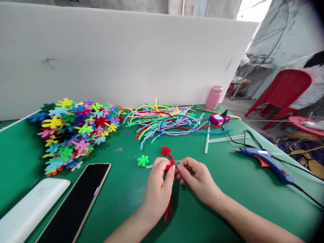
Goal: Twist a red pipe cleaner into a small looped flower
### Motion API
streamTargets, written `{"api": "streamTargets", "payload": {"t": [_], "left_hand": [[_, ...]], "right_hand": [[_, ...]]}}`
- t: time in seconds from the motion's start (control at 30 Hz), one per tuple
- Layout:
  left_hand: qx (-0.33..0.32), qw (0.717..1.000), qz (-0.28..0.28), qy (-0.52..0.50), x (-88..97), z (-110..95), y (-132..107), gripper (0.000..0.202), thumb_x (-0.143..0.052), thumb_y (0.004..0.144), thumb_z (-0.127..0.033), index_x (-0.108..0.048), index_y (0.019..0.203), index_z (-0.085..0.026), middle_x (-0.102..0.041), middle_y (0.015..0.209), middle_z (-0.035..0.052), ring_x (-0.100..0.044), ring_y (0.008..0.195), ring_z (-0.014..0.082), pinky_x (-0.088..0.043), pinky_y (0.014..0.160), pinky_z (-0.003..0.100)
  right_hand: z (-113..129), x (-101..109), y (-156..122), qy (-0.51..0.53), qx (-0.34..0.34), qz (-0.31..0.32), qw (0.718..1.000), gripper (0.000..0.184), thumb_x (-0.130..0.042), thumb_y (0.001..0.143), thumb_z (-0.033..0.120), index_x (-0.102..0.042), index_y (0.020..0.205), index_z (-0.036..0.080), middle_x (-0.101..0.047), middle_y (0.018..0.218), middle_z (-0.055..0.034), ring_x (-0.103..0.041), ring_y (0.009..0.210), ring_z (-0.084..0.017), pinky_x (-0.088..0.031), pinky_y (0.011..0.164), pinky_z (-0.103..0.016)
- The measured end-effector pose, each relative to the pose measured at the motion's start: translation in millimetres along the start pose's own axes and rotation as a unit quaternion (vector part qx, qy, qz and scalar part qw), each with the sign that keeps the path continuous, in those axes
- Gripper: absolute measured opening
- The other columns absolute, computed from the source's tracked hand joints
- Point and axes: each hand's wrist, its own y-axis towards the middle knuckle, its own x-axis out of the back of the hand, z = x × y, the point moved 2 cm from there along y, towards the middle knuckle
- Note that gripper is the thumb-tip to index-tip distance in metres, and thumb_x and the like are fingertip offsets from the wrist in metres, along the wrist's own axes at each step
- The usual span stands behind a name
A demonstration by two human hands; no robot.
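My left hand (159,189) and my right hand (197,178) meet over the green table (227,189), both pinched on a red pipe cleaner (171,164). A red felt flower (165,150) sits at the pipe cleaner's far end, and its other end trails down under my left wrist. A green felt flower (143,160) lies just left of my left hand. A thin clear stick (149,166) lies under my fingers.
A heap of coloured felt flowers (73,130) lies at the left, a tangle of coloured pipe cleaners (164,123) in the middle. A blue glue gun (265,160) rests at right. A phone (76,202) and white power bank (27,211) lie near left. Pink cup (214,97) stands behind.
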Motion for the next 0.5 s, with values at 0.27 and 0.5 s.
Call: {"api": "streamTargets", "payload": {"t": [0.27, 0.5], "left_hand": [[0.039, 0.998, 0.039, 0.021, -1.9, -1.1, -1.5, 0.024, -0.05, 0.08, -0.027, -0.046, 0.057, -0.019, -0.044, 0.054, -0.004, -0.039, 0.051, 0.0116, -0.028, 0.051, 0.023], [0.21, 0.942, 0.108, -0.237, -4.0, 9.5, 2.7, 0.02, -0.053, 0.08, -0.03, -0.043, 0.067, -0.018, -0.035, 0.052, -0.0082, -0.026, 0.045, 0.0056, -0.017, 0.043, 0.019]], "right_hand": [[-3.6, -5.3, 4.9, 0.224, -0.111, 0.03, 0.968, 0.032, -0.059, 0.074, 0.046, -0.048, 0.07, 0.016, -0.061, 0.062, -0.0009, -0.055, 0.049, -0.009, -0.032, 0.042, -0.019], [-2.2, 4.6, 5.3, 0.008, 0.061, 0.014, 0.998, 0.014, -0.055, 0.08, 0.029, -0.056, 0.088, 0.017, -0.061, 0.072, -0.0024, -0.055, 0.061, -0.012, -0.044, 0.057, -0.024]]}}
